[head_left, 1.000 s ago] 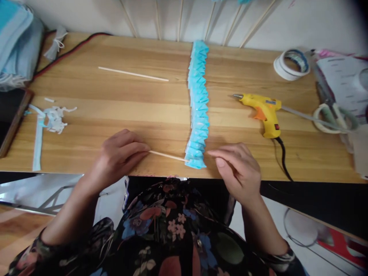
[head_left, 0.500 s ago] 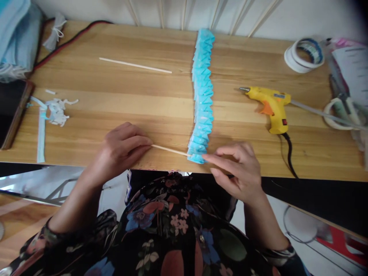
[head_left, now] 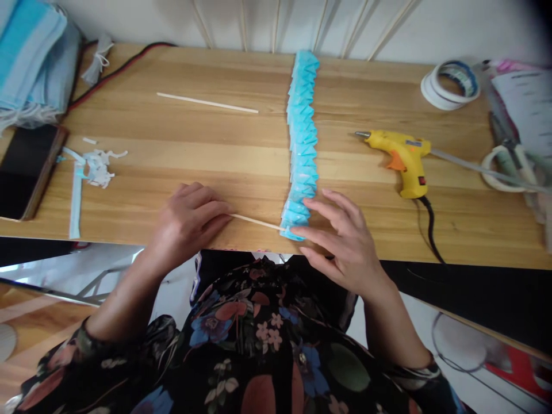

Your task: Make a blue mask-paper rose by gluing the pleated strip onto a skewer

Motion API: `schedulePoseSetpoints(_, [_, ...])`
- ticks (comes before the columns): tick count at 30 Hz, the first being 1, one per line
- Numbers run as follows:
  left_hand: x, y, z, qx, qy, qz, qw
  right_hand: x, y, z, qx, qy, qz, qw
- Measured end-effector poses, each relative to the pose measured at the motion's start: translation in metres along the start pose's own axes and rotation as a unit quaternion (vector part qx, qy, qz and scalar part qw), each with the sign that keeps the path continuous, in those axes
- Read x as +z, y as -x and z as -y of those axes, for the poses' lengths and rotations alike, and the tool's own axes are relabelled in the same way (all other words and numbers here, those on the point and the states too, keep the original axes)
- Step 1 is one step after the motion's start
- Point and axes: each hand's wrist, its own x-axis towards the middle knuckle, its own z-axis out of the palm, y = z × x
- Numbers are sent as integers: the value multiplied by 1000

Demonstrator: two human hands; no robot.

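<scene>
My left hand [head_left: 194,218] pinches one end of a thin pale wooden stick [head_left: 257,221] near the table's front edge. The stick's other end lies against the near end of a long blue folded strip [head_left: 302,138], pleated like an accordion, which stretches away from me across the table. My right hand [head_left: 340,238] has its fingers spread at the strip's near end. Its index fingertip rests on or just over the strip by the stick's tip; whether it presses I cannot tell. A second stick [head_left: 207,103] lies apart, farther back on the left.
A yellow hot glue gun [head_left: 401,155] lies to the right, its cord running to the front edge. Tape rolls [head_left: 448,86] and scissors [head_left: 513,164] are beyond it. On the left are a phone [head_left: 28,169], face masks [head_left: 37,63] and paper scraps [head_left: 99,167]. Sticks [head_left: 276,26] lean on the wall.
My right hand has shifted slightly left over the strip's near end, and its fingers have spread wider. My left hand still holds the stick. The view has shifted a little.
</scene>
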Motion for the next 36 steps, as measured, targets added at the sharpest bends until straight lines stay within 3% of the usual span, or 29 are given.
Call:
schedulePoseSetpoints(8, [7,-6,-14,-7,28,-1,1000,0,-1,-1,4,-14,18,1000])
schedulePoseSetpoints(15, [7,-7,-11,-4,54,5,999,-7,3,-5,17,-61,-65,996])
schedulePoseSetpoints(36, [6,-8,-10,-13,45,28,999,-1,-1,-3,16,-35,-43,998])
